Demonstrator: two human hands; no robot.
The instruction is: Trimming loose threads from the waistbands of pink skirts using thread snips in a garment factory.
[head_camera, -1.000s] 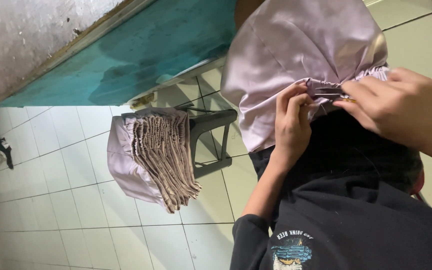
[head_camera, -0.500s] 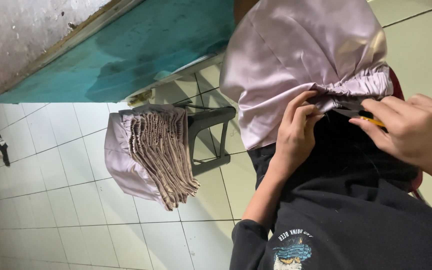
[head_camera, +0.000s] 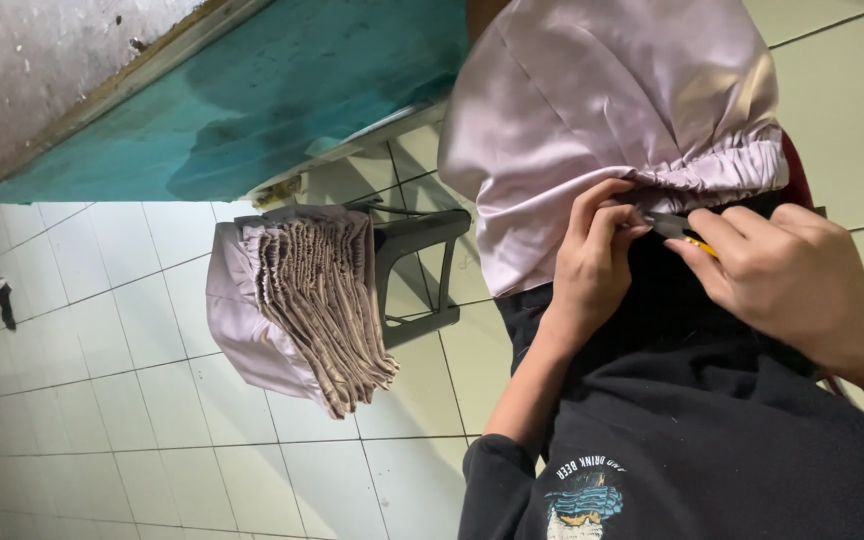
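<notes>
Head view showed the left hand (head_camera: pixel 592 262) pinching the pale lilac satin elastic-edged cap (head_camera: pixel 612 110), while right hand (head_camera: pixel 787 275) fingers gripped a small yellow-handled cutter (head_camera: pixel 687 234) at its gathered hem.

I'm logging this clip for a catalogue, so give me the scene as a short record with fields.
left hand: pinches the gathered edge of the lilac satin cap
right hand: grip on a small yellow-handled tool, tip at the cap's edge
stack: folded lilac caps piled on a grey plastic stool
floor: pale tiles
above: teal surface
</notes>
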